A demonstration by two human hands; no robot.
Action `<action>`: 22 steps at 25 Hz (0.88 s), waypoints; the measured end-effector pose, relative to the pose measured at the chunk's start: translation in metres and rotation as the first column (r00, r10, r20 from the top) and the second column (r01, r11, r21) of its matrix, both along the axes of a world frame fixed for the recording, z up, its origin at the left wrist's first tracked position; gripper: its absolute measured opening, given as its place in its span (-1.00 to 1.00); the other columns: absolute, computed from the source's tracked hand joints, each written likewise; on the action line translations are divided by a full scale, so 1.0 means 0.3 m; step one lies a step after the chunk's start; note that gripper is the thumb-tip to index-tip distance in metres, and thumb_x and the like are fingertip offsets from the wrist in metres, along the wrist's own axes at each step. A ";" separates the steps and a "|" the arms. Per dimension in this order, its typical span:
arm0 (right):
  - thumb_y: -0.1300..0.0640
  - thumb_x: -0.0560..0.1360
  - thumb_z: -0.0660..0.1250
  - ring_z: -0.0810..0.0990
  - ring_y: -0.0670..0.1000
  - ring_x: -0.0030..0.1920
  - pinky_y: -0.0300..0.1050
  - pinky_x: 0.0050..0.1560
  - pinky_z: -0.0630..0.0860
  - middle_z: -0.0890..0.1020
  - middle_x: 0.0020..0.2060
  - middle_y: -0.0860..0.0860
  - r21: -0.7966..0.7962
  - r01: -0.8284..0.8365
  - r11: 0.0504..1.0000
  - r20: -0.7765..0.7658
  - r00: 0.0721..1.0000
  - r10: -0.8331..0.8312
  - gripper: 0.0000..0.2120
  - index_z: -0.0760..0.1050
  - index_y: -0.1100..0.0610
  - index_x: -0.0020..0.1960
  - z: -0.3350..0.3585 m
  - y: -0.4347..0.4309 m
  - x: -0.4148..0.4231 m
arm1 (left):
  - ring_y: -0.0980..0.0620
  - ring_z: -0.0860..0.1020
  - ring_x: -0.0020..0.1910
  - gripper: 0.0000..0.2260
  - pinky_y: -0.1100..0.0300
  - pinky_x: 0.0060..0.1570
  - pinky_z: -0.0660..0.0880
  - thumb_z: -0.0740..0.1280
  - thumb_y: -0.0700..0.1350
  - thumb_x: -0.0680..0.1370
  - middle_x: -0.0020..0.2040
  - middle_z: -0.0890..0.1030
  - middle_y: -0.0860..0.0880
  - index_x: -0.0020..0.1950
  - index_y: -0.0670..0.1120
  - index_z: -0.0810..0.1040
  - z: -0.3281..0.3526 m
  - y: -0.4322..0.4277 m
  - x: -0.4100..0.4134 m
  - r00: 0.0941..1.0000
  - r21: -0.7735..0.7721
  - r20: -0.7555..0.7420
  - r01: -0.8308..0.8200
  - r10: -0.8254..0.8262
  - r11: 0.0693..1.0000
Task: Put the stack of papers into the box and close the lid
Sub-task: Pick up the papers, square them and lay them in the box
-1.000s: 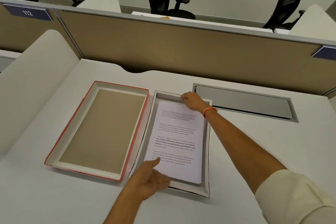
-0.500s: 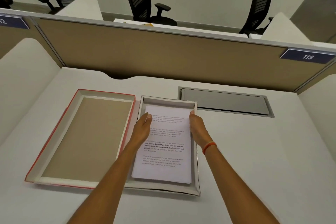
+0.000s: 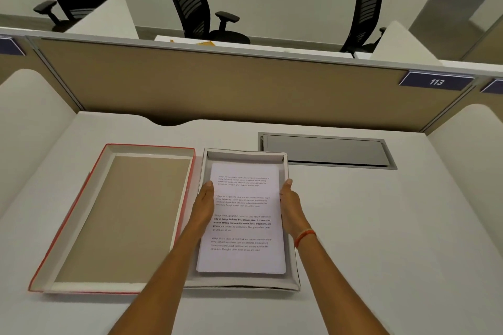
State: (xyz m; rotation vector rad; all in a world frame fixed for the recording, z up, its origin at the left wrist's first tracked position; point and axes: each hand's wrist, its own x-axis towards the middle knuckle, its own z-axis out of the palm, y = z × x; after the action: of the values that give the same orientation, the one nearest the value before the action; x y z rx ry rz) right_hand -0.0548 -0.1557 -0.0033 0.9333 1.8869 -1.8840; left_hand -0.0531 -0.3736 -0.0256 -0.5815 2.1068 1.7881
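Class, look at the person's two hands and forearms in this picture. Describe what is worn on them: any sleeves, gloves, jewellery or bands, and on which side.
Both hands are bare, with no gloves and no rings that can be made out. The left hand and its forearm carry nothing. The right hand has a thin orange-red wristband around the wrist. Both forearms are uncovered as far as the bottom edge of the picture; no sleeve shows.

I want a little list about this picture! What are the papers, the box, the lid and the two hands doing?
papers: white printed stack of papers, lying inside the box
box: shallow grey cardboard box, open, on the white desk
lid: red-edged cardboard lid, off, upside down, left of the box
left hand: left hand flat against the stack's left edge
right hand: right hand flat against its right edge, orange wristband
done yet: papers in, lid not on
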 end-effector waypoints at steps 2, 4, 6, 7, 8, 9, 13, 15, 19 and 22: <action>-0.29 0.60 -0.10 0.55 0.00 -0.26 -0.18 -0.24 0.49 0.58 -0.28 0.03 -0.014 0.025 1.000 0.026 0.999 -0.025 -0.40 0.52 0.12 -0.09 -0.010 0.006 -0.005 | -0.10 0.29 0.53 -0.39 -0.10 0.51 0.22 -0.06 0.28 0.61 0.56 0.29 -0.06 0.58 -0.01 0.19 -0.008 -0.008 -0.006 1.000 0.033 0.013 -0.010 0.010 0.999; -0.29 0.60 -0.09 0.58 0.02 -0.19 -0.13 -0.15 0.51 0.60 -0.20 0.06 -0.032 0.027 0.999 0.037 0.999 -0.026 -0.38 0.52 0.16 0.05 -0.022 0.009 -0.008 | -0.10 0.30 0.53 -0.36 -0.14 0.51 0.23 -0.06 0.31 0.60 0.56 0.31 -0.06 0.58 0.00 0.19 -0.016 -0.014 -0.008 1.000 0.054 0.027 -0.002 0.001 0.999; -0.29 0.61 -0.09 0.64 0.10 -0.01 -0.03 0.03 0.57 0.65 -0.04 0.09 -0.041 0.020 0.999 0.052 0.998 -0.018 -0.35 0.51 0.18 0.23 -0.019 0.008 -0.001 | -0.11 0.31 0.52 -0.34 -0.16 0.50 0.23 -0.07 0.34 0.58 0.55 0.31 -0.07 0.58 0.00 0.20 -0.022 -0.018 -0.009 0.999 0.056 0.034 0.015 -0.017 0.998; -0.27 0.61 -0.09 0.63 0.19 0.14 0.06 0.19 0.55 0.65 0.09 0.13 -0.042 0.020 0.999 0.055 0.998 -0.017 -0.31 0.48 0.25 0.31 -0.012 0.010 0.002 | -0.11 0.31 0.52 -0.34 -0.17 0.50 0.24 -0.07 0.34 0.58 0.55 0.32 -0.07 0.58 0.00 0.21 -0.024 -0.019 -0.010 0.999 0.053 0.033 0.023 -0.024 0.998; -0.26 0.62 -0.08 0.58 0.27 0.24 0.12 0.29 0.49 0.62 0.19 0.19 -0.039 0.016 0.999 0.054 0.998 -0.013 -0.28 0.44 0.33 0.33 -0.008 0.015 0.003 | -0.12 0.32 0.51 -0.34 -0.17 0.50 0.25 -0.08 0.33 0.58 0.54 0.33 -0.08 0.57 -0.01 0.21 -0.024 -0.019 -0.012 0.999 0.050 0.030 0.030 -0.031 0.998; -0.26 0.62 -0.08 0.60 0.29 0.21 0.13 0.27 0.51 0.62 0.17 0.24 -0.029 0.013 1.000 0.052 0.999 -0.012 -0.27 0.48 0.36 0.26 -0.003 0.019 0.005 | -0.12 0.34 0.50 -0.35 -0.16 0.49 0.26 -0.08 0.32 0.59 0.53 0.34 -0.08 0.57 -0.01 0.23 -0.024 -0.020 -0.014 0.999 0.048 0.027 0.033 -0.035 0.998; -0.28 0.60 -0.08 0.37 -0.06 -0.53 -0.22 -0.45 0.32 0.40 -0.53 -0.01 0.064 0.032 0.997 0.076 0.996 -0.037 -0.41 0.28 0.09 -0.41 0.022 0.024 0.014 | -0.14 0.39 0.47 -0.37 -0.16 0.47 0.29 -0.09 0.29 0.61 0.50 0.40 -0.10 0.55 -0.04 0.28 -0.016 -0.029 -0.023 0.999 0.041 0.023 0.025 -0.026 0.999; -0.27 0.61 -0.07 0.36 -0.08 -0.54 -0.24 -0.46 0.31 0.40 -0.58 -0.04 0.037 0.034 0.999 0.079 0.996 -0.037 -0.42 0.29 0.09 -0.40 0.016 0.027 0.033 | -0.15 0.40 0.46 -0.36 -0.18 0.46 0.31 -0.09 0.29 0.61 0.49 0.41 -0.12 0.54 -0.05 0.29 -0.016 -0.033 -0.027 0.999 0.037 0.028 0.034 -0.035 0.999; -0.26 0.61 -0.06 0.37 -0.07 -0.51 -0.23 -0.42 0.32 0.41 -0.57 -0.03 0.030 0.021 0.999 0.087 0.996 -0.024 -0.42 0.30 0.10 -0.40 -0.001 0.035 0.079 | -0.16 0.41 0.45 -0.38 -0.18 0.45 0.32 -0.07 0.28 0.62 0.49 0.41 -0.13 0.54 -0.06 0.29 -0.008 -0.029 -0.044 0.999 0.048 0.024 0.037 -0.038 0.998; -0.26 0.62 -0.06 0.40 -0.08 -0.52 -0.25 -0.42 0.35 0.43 -0.54 -0.03 0.047 0.013 0.999 0.089 0.996 -0.017 -0.42 0.33 0.10 -0.39 -0.020 0.034 0.105 | -0.18 0.41 0.45 -0.38 -0.19 0.45 0.32 -0.08 0.27 0.62 0.49 0.41 -0.14 0.54 -0.07 0.29 0.003 -0.027 -0.074 0.999 0.056 0.035 0.034 -0.036 0.998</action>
State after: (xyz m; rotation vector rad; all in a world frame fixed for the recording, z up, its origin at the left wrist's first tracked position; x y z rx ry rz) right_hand -0.0234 -0.1455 -0.0093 1.0314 1.8833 -1.7827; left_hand -0.0753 -0.3817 -0.0246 -0.5548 2.0248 1.7969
